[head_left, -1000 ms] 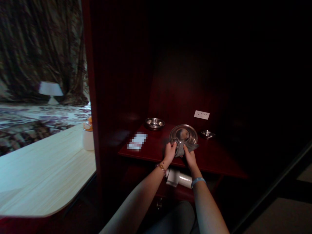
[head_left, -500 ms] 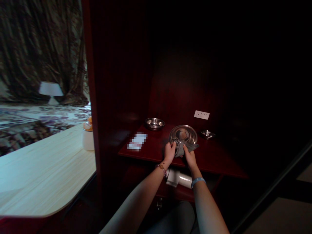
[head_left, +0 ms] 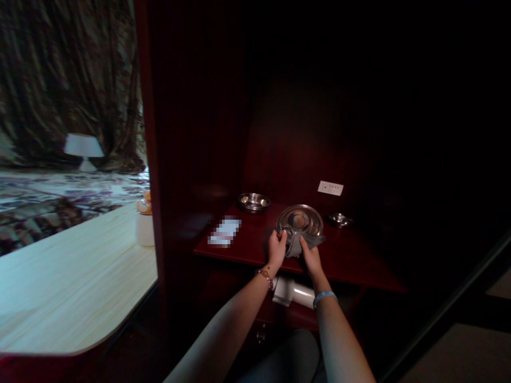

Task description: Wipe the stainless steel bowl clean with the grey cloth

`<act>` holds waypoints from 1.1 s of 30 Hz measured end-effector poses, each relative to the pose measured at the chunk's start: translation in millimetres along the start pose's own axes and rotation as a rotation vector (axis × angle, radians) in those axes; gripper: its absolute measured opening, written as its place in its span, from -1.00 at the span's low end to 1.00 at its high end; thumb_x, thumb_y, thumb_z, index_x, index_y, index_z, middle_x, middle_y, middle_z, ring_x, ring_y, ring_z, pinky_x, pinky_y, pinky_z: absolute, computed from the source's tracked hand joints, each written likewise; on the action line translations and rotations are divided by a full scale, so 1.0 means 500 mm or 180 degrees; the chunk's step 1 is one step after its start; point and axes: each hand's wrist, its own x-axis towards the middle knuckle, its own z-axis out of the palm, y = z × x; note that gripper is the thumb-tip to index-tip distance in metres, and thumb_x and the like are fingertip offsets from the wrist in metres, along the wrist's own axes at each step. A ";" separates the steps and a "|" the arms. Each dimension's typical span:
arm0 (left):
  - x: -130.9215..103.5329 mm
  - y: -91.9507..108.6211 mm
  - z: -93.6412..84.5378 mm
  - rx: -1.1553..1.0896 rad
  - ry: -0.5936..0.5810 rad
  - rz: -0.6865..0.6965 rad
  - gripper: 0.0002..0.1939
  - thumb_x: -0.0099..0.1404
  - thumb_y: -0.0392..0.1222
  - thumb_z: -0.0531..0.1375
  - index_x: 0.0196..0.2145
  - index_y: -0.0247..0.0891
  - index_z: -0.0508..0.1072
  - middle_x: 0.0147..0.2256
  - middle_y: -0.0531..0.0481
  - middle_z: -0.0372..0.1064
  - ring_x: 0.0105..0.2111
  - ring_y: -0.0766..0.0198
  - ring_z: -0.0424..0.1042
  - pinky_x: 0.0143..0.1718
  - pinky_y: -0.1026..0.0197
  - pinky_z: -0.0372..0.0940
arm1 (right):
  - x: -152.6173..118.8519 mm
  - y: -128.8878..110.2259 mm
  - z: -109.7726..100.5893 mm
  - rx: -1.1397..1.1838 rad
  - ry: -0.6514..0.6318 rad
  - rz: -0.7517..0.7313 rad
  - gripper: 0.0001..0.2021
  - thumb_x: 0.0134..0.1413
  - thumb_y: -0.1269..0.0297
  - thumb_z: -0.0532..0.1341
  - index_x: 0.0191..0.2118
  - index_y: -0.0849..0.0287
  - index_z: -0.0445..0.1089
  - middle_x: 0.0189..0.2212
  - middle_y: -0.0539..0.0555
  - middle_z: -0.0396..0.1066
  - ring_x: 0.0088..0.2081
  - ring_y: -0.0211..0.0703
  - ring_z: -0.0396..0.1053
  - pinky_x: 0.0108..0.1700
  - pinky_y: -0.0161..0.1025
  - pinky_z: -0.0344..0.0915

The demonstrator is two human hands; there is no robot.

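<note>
A round metal tray (head_left: 300,220) lies flat on the dark red shelf (head_left: 359,260) inside a wooden cabinet, toward the shelf's front edge and about midway along it. The tray is shiny and silver-coloured, with a raised rim and a smooth centre that catches a dull reflection. The lighting is dim, so finer marks on it cannot be made out.

The left hand (head_left: 277,248) rests at the tray's near left rim, its fingers curled against the edge; whether they actually pinch the rim cannot be told. The right hand (head_left: 310,258) has its fingers closed on a grey cloth (head_left: 297,243), which is bunched and pressed against the near edge of the tray, between the two hands. A beaded bracelet sits on the left wrist and a pale band on the right.

Behind the tray to the left stands a small metal bowl (head_left: 254,201), apart from it. A smaller metal dish (head_left: 339,218) sits just to the right of the tray. A white socket plate (head_left: 330,187) is on the cabinet's back wall. Below the shelf, under the wrists, lies a white cylindrical object (head_left: 293,292). To the left of the cabinet is a pale wooden table (head_left: 72,276) with a white jar (head_left: 144,223) at its far end.
</note>
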 end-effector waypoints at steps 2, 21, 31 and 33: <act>0.000 0.002 -0.001 0.0152 0.0010 -0.0020 -0.78 0.26 -0.06 0.12 -0.33 -0.29 0.37 -0.38 -0.08 0.43 -0.38 0.25 0.41 -0.28 0.25 0.27 | 0.001 0.001 -0.001 0.0006 0.0012 -0.0016 -0.51 -0.15 -0.14 0.30 -0.27 0.24 0.44 -0.44 0.07 0.49 -0.54 -0.18 0.34 -0.52 -0.27 0.30; -0.010 0.028 -0.007 0.0708 -0.0171 -0.0058 -0.91 0.22 -0.22 0.14 -0.34 -0.28 0.37 -0.38 -0.10 0.47 -0.38 0.24 0.44 -0.32 0.25 0.25 | -0.001 -0.002 -0.004 -0.0021 0.0152 -0.0041 -0.50 -0.14 -0.10 0.30 -0.23 0.27 0.47 -0.41 0.10 0.52 -0.46 -0.13 0.39 -0.44 -0.26 0.29; -0.005 0.017 -0.005 0.0744 -0.0191 -0.0115 -0.84 0.22 -0.18 0.17 -0.26 -0.31 0.41 -0.32 -0.14 0.50 -0.33 0.22 0.47 -0.27 0.23 0.28 | -0.009 -0.014 0.000 0.0132 0.0112 -0.0029 -0.52 -0.15 -0.09 0.31 -0.24 0.25 0.47 -0.41 0.10 0.53 -0.49 -0.13 0.40 -0.49 -0.27 0.29; -0.004 0.014 -0.002 0.0740 -0.0248 -0.0296 -0.81 0.21 -0.14 0.20 -0.27 -0.32 0.44 -0.31 -0.18 0.51 -0.30 0.18 0.49 -0.24 0.21 0.30 | -0.007 -0.009 -0.001 0.0135 0.0106 -0.0012 -0.52 -0.15 -0.09 0.31 -0.25 0.25 0.47 -0.43 0.10 0.52 -0.51 -0.14 0.39 -0.52 -0.27 0.27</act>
